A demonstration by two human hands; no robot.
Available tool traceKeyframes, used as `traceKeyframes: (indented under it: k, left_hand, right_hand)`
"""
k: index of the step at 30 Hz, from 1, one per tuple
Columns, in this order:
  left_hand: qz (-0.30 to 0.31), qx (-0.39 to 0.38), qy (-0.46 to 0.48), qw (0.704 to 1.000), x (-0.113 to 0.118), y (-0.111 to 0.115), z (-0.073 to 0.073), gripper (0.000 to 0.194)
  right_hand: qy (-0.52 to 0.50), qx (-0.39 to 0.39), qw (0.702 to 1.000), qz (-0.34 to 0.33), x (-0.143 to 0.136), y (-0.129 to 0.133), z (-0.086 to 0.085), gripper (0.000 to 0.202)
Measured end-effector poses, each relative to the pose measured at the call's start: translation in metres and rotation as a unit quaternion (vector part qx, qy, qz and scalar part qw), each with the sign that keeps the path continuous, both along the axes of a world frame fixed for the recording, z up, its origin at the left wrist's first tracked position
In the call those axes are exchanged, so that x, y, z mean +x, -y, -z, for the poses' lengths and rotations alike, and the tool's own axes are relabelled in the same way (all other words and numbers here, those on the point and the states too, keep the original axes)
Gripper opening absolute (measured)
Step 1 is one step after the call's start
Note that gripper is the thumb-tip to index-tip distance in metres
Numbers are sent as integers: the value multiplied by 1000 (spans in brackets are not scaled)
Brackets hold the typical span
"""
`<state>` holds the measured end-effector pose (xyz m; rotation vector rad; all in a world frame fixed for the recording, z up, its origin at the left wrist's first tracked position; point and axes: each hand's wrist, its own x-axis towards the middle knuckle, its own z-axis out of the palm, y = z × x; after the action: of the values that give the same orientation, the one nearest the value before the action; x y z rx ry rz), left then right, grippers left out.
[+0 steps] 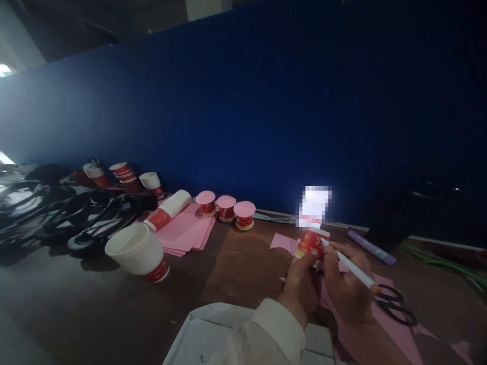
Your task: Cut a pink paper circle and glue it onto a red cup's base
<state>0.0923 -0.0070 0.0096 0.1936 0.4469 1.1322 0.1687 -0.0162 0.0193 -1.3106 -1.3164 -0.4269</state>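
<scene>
My left hand [302, 284] is closed round a small red paper cup [311, 242] with a pale rim, held low over the table. In my right hand [348, 284] is a white pen [355, 271] with an orange end; its tip meets the cup's side. Pink paper scraps [283, 243] lie beside and beneath my hands. Just right of my right hand are black-handled scissors [395, 304]. Three short red cups topped with pink discs [244, 209] stand in a row to the left.
A stack of white cups [137, 251] stands at the left, near pink sheets [186, 233] with another cup stack [169, 209] lying on them. Black coiled items [102, 218] sit further left. A purple marker [371, 247] lies at right. A blue partition [228, 111] rises behind.
</scene>
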Motion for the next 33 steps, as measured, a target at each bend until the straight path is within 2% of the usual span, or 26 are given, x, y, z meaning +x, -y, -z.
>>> traceKeyframes:
  k: [7, 23, 33]
  left_hand:
    - [-2, 13, 9, 1000, -1, 0, -1, 39]
    - [-12, -27, -11, 1000, 0, -2, 2, 40]
    - [-7, -37, -11, 999, -3, 0, -4, 38]
  right_hand:
    - [7, -3, 1000, 2, 0, 0, 1, 19]
    - [14, -19, 1000, -4, 0, -2, 3, 24]
    - [36, -9, 999, -1, 0, -1, 2, 20]
